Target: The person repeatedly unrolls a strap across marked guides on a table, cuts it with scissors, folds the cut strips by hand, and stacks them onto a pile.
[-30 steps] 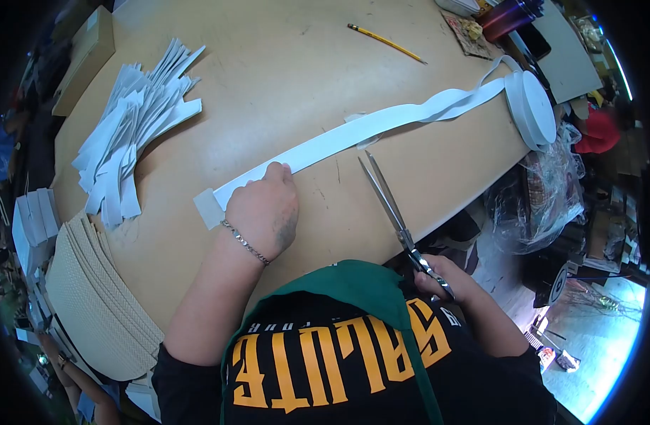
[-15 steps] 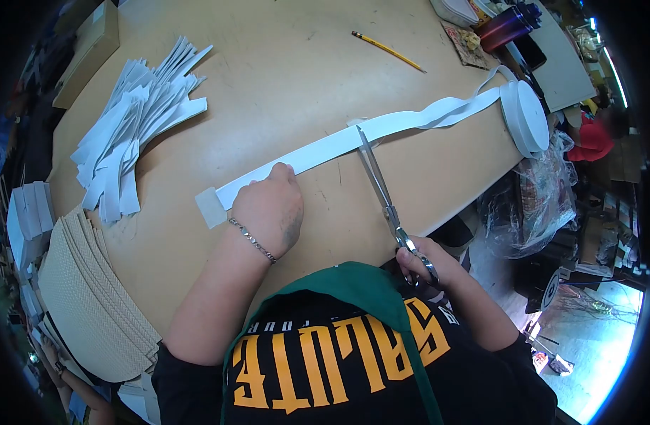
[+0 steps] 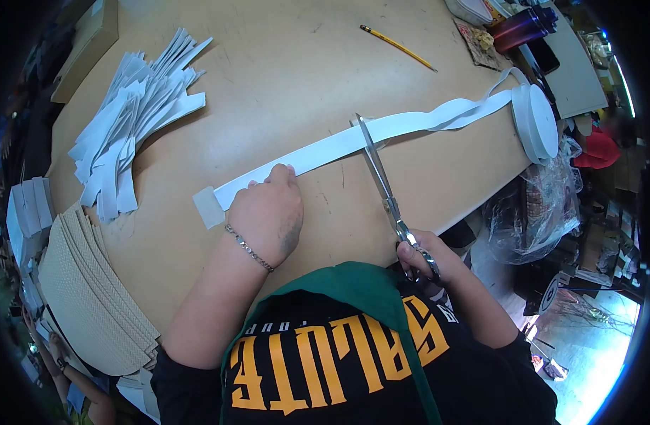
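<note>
A flat white band (image 3: 403, 126) runs across the table from a white roll (image 3: 536, 124) to a pale tape patch (image 3: 209, 207). My left hand (image 3: 270, 212), wearing a chain bracelet, has its fingers curled and pressed down on the band near its left end. My right hand (image 3: 425, 256) grips metal scissors (image 3: 381, 180) by the handles. The scissor blades lie across the band, their tips reaching past its far edge. Whether both blades straddle the band is hard to make out.
A heap of cut white strips (image 3: 130, 120) lies at the upper left. Below it are stacked woven beige panels (image 3: 91, 297). A pencil (image 3: 399, 48) rests at the back. A dark tumbler (image 3: 523, 30) stands at the upper right. Clear plastic (image 3: 527, 219) hangs by the table's right edge.
The scissors have moved farther across the band, so their tips now pass its far edge. My left hand stays pressed on the band. The view has shifted slightly.
</note>
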`<state>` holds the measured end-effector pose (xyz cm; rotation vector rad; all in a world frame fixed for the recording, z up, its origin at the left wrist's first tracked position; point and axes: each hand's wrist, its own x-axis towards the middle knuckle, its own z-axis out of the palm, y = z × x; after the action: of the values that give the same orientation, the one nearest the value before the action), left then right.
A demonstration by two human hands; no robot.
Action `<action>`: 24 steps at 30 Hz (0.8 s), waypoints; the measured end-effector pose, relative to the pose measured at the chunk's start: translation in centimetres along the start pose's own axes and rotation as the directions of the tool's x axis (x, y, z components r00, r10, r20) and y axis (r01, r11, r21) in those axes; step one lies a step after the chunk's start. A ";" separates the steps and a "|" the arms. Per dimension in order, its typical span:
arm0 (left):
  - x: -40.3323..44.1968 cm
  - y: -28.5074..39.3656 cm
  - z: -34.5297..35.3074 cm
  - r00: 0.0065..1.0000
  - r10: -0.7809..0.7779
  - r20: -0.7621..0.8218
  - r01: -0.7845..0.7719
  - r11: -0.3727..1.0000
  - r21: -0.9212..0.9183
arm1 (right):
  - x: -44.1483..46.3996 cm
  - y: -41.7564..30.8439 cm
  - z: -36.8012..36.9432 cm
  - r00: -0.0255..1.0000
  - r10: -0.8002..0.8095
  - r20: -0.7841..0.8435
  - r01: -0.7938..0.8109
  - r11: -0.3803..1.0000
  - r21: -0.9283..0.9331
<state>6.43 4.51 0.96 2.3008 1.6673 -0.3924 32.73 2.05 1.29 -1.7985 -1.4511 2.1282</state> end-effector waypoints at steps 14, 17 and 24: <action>0.0 0.0 -0.5 0.999 0.009 0.050 -0.011 0.999 0.034 | 0.7 1.3 0.5 0.997 0.007 -0.082 -0.008 1.000 -0.006; -0.1 -0.2 0.0 0.999 0.032 -0.030 -0.032 0.999 0.000 | 0.7 1.5 0.6 0.996 0.023 -0.091 -0.024 1.000 -0.008; -0.1 -0.2 -0.2 1.000 0.028 0.001 -0.028 1.000 0.012 | 0.8 1.5 0.5 0.994 0.052 -0.095 -0.053 0.998 -0.015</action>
<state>6.27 4.54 1.21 2.3290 1.6349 -0.3982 32.83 1.30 -0.33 -1.9360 -1.4208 2.0279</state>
